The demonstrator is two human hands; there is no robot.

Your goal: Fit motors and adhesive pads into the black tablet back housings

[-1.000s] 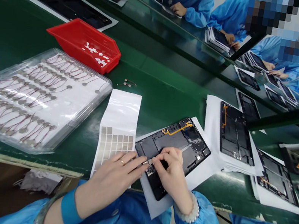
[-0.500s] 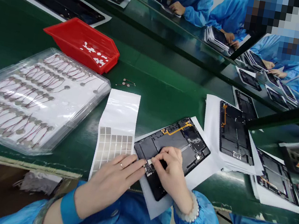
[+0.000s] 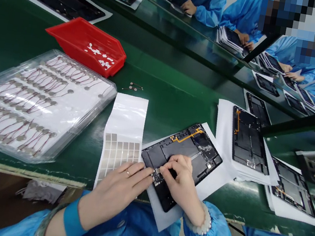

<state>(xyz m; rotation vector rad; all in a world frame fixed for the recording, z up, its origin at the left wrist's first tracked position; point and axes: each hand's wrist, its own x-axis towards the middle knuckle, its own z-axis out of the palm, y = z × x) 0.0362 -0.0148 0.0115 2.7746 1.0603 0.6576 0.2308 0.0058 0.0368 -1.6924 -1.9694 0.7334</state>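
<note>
An opened tablet (image 3: pixel 181 148) with black innards and an orange flex cable (image 3: pixel 186 135) lies tilted on a white sheet (image 3: pixel 212 184) before me. My left hand (image 3: pixel 121 185) lies flat, fingers stretched out, its fingertips at the tablet's lower left edge beside a small circuit board (image 3: pixel 158 178). Over that board my right hand (image 3: pixel 179 176) is closed in a pinch, thumb and forefinger touching its upper end. Whatever is between those fingertips is too small to make out. Partly under my left hand is a white sheet of grey square stickers (image 3: pixel 120 154).
At left, a clear plastic tray (image 3: pixel 82 129) holds rows of wired round discs. Behind it stands a red bin (image 3: pixel 82 41) with white scraps. More opened tablets (image 3: pixel 250 142) lie on paper at right. A dark green post (image 3: pixel 305 124) slants across the right. Co-workers sit opposite.
My left fingertips have drawn back slightly to the left, baring more of the circuit board. My right hand has stayed almost still. A tablet at the far left has shifted further left.
</note>
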